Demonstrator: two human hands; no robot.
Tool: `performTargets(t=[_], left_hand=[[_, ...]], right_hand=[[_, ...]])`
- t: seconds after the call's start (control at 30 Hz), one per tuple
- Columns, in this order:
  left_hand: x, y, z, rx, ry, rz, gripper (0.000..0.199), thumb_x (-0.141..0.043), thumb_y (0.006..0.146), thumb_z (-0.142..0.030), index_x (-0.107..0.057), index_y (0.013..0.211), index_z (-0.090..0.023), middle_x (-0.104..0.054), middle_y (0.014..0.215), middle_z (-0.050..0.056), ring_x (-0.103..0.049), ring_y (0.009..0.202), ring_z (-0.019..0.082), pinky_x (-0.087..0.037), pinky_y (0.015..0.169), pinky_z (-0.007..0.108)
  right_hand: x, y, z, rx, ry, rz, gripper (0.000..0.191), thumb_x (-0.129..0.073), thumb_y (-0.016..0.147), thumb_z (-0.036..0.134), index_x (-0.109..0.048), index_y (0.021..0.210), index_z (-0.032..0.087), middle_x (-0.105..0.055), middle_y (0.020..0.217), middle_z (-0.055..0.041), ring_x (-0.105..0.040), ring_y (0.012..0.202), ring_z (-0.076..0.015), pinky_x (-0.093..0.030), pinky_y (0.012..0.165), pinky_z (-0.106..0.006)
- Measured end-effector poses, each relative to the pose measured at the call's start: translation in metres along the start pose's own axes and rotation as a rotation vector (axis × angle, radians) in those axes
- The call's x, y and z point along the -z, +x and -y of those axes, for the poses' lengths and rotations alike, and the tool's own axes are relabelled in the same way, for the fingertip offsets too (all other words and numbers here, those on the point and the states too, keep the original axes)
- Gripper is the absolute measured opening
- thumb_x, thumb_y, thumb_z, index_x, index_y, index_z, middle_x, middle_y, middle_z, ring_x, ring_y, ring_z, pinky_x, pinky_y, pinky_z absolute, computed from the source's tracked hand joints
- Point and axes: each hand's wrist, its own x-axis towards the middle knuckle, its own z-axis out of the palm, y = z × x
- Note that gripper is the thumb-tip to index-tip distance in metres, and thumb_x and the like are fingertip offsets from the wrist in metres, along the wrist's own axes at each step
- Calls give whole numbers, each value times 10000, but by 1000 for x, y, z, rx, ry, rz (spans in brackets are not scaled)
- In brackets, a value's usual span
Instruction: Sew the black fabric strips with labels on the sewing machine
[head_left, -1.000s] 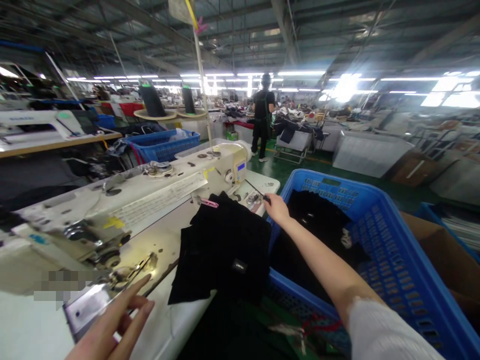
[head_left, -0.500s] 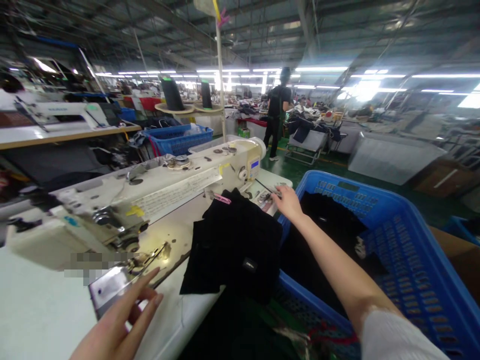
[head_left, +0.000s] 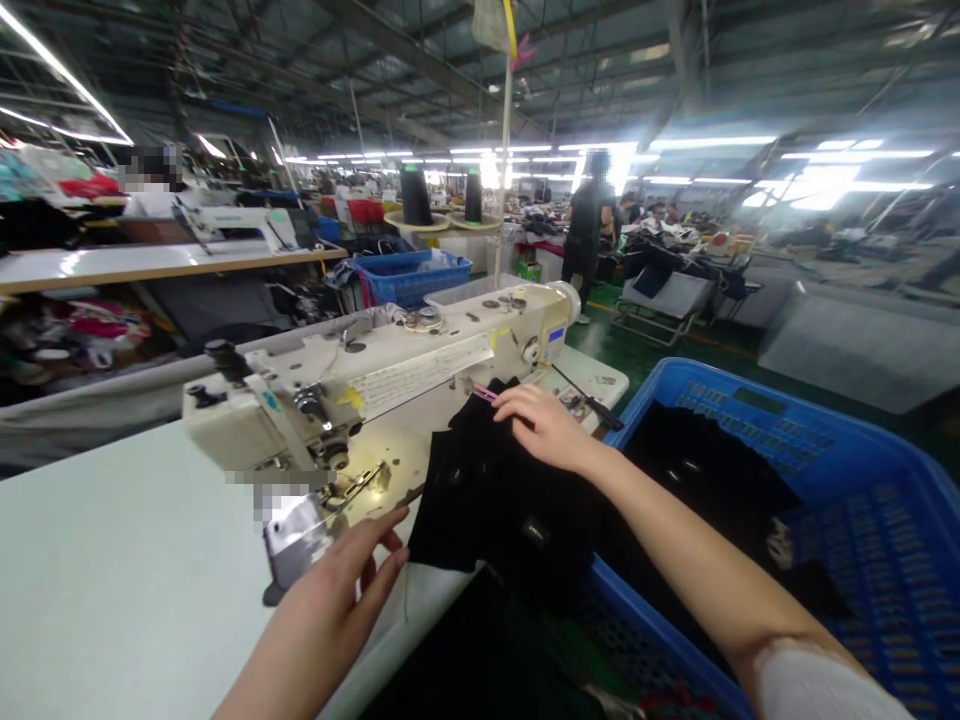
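Black fabric pieces (head_left: 487, 500) with a small label lie on the sewing machine's table edge. A slim pink tool (head_left: 484, 394), whose kind is unclear, rests at their far end. My right hand (head_left: 544, 430) reaches over the cloth, fingers bent and apart, the foremost fingertip at the pink tool. My left hand (head_left: 352, 580) is near the cloth's left edge, thumb and forefinger spread, holding nothing. Beside it is the needle area of the sewing machine (head_left: 420, 375), under a small light. A screwdriver-like tool with a black handle (head_left: 604, 415) lies beyond my right hand.
A blue basket (head_left: 675, 375) at the right holds more black cloth (head_left: 705, 460). Two black thread cones (head_left: 415, 198) stand behind the machine by a thin pole (head_left: 504, 180). Another blue basket (head_left: 416, 280) and a person in dark clothes (head_left: 587, 230) are farther back.
My right hand has moved left from the black-handled tool to the pink tool on the cloth. My left hand has come closer to the cloth's edge. The camera has turned left.
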Motion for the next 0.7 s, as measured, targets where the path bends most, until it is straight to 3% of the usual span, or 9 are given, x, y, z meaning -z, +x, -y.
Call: performTargets(t=[0.17,0.27,0.33,0.43,0.5,0.6,0.7], left_hand=[[-3,6,-5,-59,-55,-36,370,-507,927,-454,-688,1170,-242,-742,918,48,-690,698,195,-590,642,297],[-8,12,-8,-58,-150,-90,408,-552,899,-485,-683,1201,-244,-746,1066,85,-722,885,251,-613,716,342],[-11,14,-13,1,-259,-143,474,-597,874,-502,-647,1268,-242,-713,1209,106,-698,1049,289,-601,857,414],[-9,16,-29,117,-558,-200,647,-684,831,-507,-537,1404,-244,-628,1370,123,-611,1235,311,-498,1048,486],[-4,18,-42,172,-845,-204,716,-732,801,-504,-512,1429,-240,-613,1390,129,-578,1278,315,-472,1078,475],[5,18,-57,321,-1182,-221,631,-810,734,-470,-651,1274,-186,-713,1220,138,-654,1157,320,-525,999,435],[13,10,-53,537,-1280,-392,476,-890,624,-408,-751,996,-145,-776,927,104,-724,917,285,-577,828,370]], right_hand=[[15,25,0,-197,257,-303,119,-538,883,276,-624,928,207,-700,891,-18,-651,834,-186,-504,810,-350],[21,33,17,-255,367,-460,181,-529,897,342,-599,1012,221,-687,873,11,-644,803,-165,-505,778,-309],[19,32,37,-312,510,-470,202,-593,870,365,-615,1014,225,-684,856,22,-642,794,-158,-500,774,-291],[6,20,72,-491,839,-273,218,-725,789,346,-652,946,213,-679,829,27,-637,769,-148,-489,762,-274],[-8,8,93,-590,924,-109,223,-759,774,344,-656,914,204,-669,814,27,-629,756,-142,-484,760,-273],[-35,-11,116,-663,933,70,229,-761,793,363,-659,907,193,-673,827,18,-637,793,-146,-485,789,-279],[-60,-32,128,-724,983,193,288,-714,849,406,-653,1044,203,-709,919,-6,-669,899,-172,-493,855,-308]])
